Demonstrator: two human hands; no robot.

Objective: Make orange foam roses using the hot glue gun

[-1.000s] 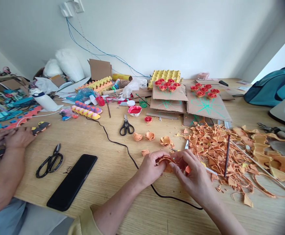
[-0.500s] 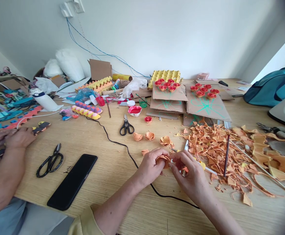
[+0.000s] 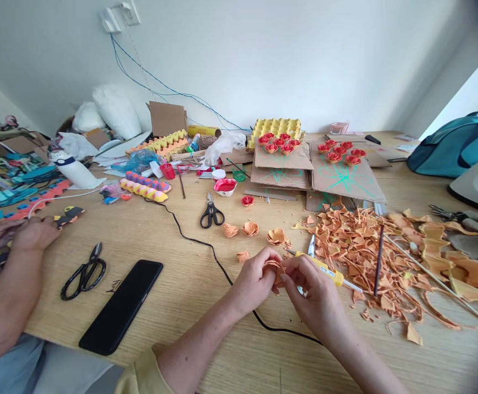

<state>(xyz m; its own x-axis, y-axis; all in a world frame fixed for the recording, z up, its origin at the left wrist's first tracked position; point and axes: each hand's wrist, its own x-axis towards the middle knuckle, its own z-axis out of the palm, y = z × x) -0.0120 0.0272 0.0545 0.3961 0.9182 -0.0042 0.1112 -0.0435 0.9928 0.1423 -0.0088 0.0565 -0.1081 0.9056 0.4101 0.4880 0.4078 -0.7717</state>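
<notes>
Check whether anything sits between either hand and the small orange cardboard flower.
Nothing visible does. The left hand and right hand both pinch the small orange cardboard flower directly. The yellow-handled tool lies behind the right hand and the thin black cable runs beneath the forearms, neither in between.

Left hand [image 3: 254, 278] and right hand [image 3: 313, 291] together pinch a small orange flower [image 3: 272, 266] above the surface [image 3: 173, 230]. Just right: yellow-handled tool [image 3: 326, 270], orange scraps [image 3: 362, 241]. Near left: black phone [image 3: 121, 303].
</notes>
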